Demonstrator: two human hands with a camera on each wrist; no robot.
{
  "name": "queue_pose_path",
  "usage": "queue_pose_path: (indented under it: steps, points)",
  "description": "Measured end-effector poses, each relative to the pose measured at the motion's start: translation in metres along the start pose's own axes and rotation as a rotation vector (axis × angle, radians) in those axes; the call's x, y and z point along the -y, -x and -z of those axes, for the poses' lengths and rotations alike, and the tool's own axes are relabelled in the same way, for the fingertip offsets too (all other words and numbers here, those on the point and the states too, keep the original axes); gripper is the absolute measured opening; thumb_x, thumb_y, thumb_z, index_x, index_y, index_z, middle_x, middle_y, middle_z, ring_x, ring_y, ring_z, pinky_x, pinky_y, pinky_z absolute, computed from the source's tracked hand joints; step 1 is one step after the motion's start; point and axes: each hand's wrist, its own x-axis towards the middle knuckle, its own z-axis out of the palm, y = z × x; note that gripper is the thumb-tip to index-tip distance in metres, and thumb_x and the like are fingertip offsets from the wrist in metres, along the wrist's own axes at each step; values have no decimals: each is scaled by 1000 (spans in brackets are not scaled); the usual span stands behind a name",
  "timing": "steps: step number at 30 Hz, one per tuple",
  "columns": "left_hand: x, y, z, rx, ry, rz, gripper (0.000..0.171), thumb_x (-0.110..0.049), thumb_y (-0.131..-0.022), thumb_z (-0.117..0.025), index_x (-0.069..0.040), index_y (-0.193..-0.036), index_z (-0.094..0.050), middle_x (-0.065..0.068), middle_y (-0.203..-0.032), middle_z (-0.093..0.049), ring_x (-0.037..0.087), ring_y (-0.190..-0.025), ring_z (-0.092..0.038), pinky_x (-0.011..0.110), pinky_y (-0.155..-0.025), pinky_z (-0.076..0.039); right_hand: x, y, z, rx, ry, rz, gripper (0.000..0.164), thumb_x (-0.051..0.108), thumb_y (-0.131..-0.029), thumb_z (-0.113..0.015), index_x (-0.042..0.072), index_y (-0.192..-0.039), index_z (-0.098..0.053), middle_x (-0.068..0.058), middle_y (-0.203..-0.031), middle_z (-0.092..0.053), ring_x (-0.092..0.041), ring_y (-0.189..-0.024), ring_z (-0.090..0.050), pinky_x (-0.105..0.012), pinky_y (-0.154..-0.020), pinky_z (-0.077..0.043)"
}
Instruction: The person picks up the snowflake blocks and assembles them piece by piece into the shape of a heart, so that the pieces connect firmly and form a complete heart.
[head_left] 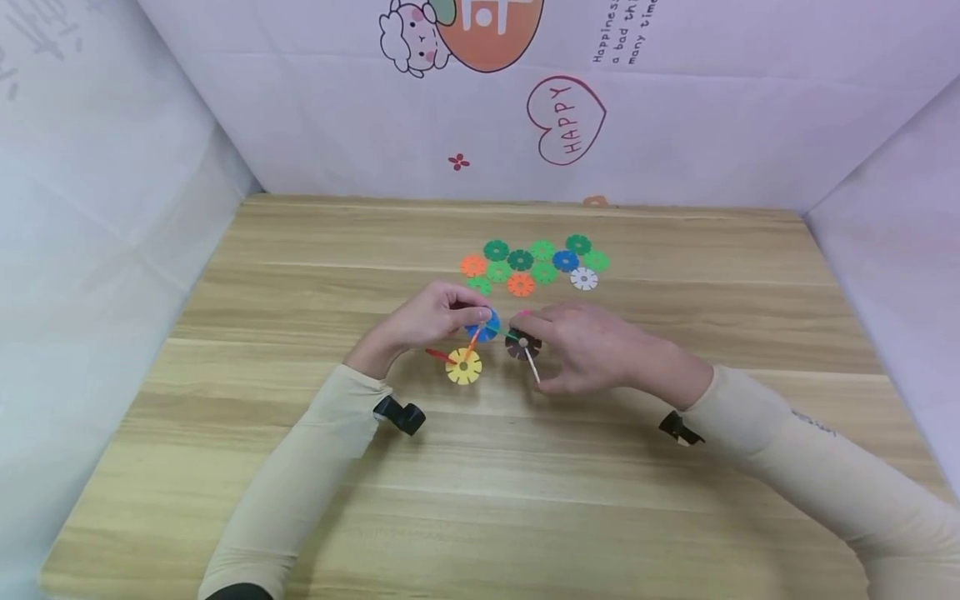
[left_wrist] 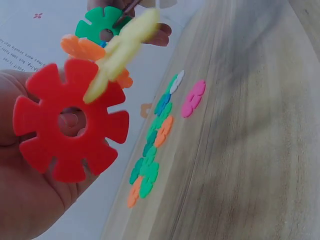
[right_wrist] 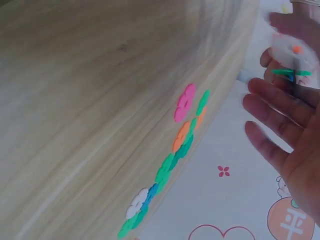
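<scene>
The left hand (head_left: 438, 312) is pinching the upright-facing blue disc (head_left: 489, 333) between thumb and fingers; the right hand (head_left: 592, 346) is reaching over the chain's other end, its fingers lying loosely spread in the right wrist view; whether its thumb and fingertips are gripping the end white disc (head_left: 532, 364) I cannot tell. That white disc is standing nearly edge-on in the head view, its long line slanting from the dark brown disc (head_left: 513, 349) toward the right thumb; the right hand is clearly sitting nearer to it. Leftward from the brown disc, a green disc (head_left: 507, 334) is bridging edge-on to the blue one; an orange disc (head_left: 472, 345) is linking blue to the yellow disc (head_left: 464, 377); a red disc (head_left: 440, 357) is closing the left end. All are looking like thin, smooth plastic, round, slotted at the rim and holed in the middle. Farther out, a pink disc (left_wrist: 192, 102) and a cluster of loose discs (head_left: 513, 284) are lying flat on the desk (head_left: 487, 500), its surface showing streaky wood grain; behind, a printed white cloth (head_left: 712, 108) is hanging faintly creased.
</scene>
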Motion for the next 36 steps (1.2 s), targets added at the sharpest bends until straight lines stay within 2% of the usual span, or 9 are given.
queue_pose_path:
  steps: [7,17,20,22,24,27,29,32,36]
  points:
    - [-3,2,1,-22,19,-2,16,-10,-101,-62,0,-104,-75,4,-76,-62,15,-55,-38,22,-52,-33,-4,-1,-4,-47,-62,21,64,38,-76,-87,13,-126,-56,16,-104,-67,-3,-93,-66,-35,-86,-53]
    - [-1,1,-1,-53,32,2,15,-12,-100,-64,-2,-104,-75,5,-78,-64,15,-55,-39,23,-52,-34,-5,0,-10,-61,-74,-3,66,39,-75,-88,16,-127,-55,16,-103,-70,-6,-91,-67,-32,-82,-53]
    - [-1,1,-1,-102,46,25,14,-18,-98,-68,-7,-102,-77,7,-78,-61,16,-56,-40,23,-51,-33,-4,1,-11,-57,-85,-43,70,41,-76,-88,15,-131,-53,14,-103,-69,-10,-90,-68,-32,-77,-54]
    - [-1,0,0,-140,48,37,15,-22,-97,-71,-9,-100,-77,8,-79,-60,16,-58,-41,24,-51,-33,-4,2,-11,-32,-117,-102,77,46,-75,-88,15,-135,-51,13,-104,-68,-12,-90,-67,-31,-75,-54]
    - [-1,0,0,-169,49,42,16,-25,-95,-73,-10,-98,-78,10,-80,-61,17,-58,-41,24,-51,-33,-5,3,-10,2,-181,-171,87,50,-75,-88,15,-142,-46,11,-106,-66,-14,-91,-66,-32,-74,-54]
    - [0,0,2,-188,44,40,15,-23,-95,-73,-9,-98,-78,13,-82,-63,17,-59,-40,24,-52,-33,-10,5,-10,38,-350,-232,85,46,-79,-85,15,-147,-44,7,-110,-67,-16,-94,-65,-35,-78,-55]
    - [1,0,4,-194,42,37,13,-21,-95,-73,-9,-98,-79,13,-83,-65,17,-60,-41,24,-52,-33,-16,7,-10,46,-494,-221,73,36,-87,-81,11,-147,-47,3,-108,-69,-17,-94,-66,-37,-80,-56]
    - [2,0,5,-186,40,21,13,-18,-95,-73,-8,-99,-79,11,-87,-70,20,-66,-48,25,-55,-37,-22,9,-10,42,-657,-174,43,22,-96,-72,7,-134,-59,-2,-104,-70,-19,-92,-67,-36,-81,-56]
    - [1,-3,4,-164,19,17,14,-19,-94,-74,-7,-100,-80,7,-90,-73,23,-74,-55,26,-58,-43,-23,6,-11,44,-837,-185,18,12,-100,-64,5,-116,-67,-13,-99,-71,-29,-86,-66,-37,-77,-57]
